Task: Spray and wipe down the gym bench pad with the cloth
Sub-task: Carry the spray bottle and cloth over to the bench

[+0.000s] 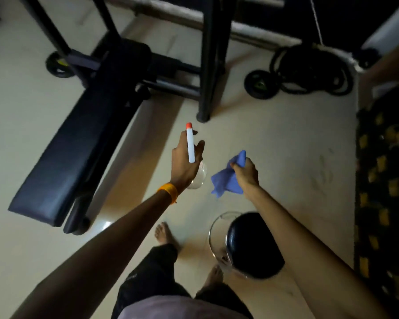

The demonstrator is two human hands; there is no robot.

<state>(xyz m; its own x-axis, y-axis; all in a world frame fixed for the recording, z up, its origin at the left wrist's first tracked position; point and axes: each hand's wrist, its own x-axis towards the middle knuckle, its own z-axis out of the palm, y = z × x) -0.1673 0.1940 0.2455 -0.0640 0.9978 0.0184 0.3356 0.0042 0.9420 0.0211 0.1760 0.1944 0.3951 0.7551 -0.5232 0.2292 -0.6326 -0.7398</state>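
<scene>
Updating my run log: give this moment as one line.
left hand: holds spray bottle | right hand: grips blue cloth | bench pad: apart from both hands

Black bucket (256, 245) on pale floor (286, 139); patterned mat (385, 180) at right; rack post (207, 65) beyond

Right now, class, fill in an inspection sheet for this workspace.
Surface: pale floor, dim light.
Job's things: bench pad on the left, apart from both hands; spray bottle; blue cloth.
Clutter: black bucket by the feet; weight plate.
Hands: left hand grips the spray bottle; right hand holds the blue cloth.
Cables: dark coil by the plate, kind unclear.
Surroundings: black rack post; patterned mat on the right.
</scene>
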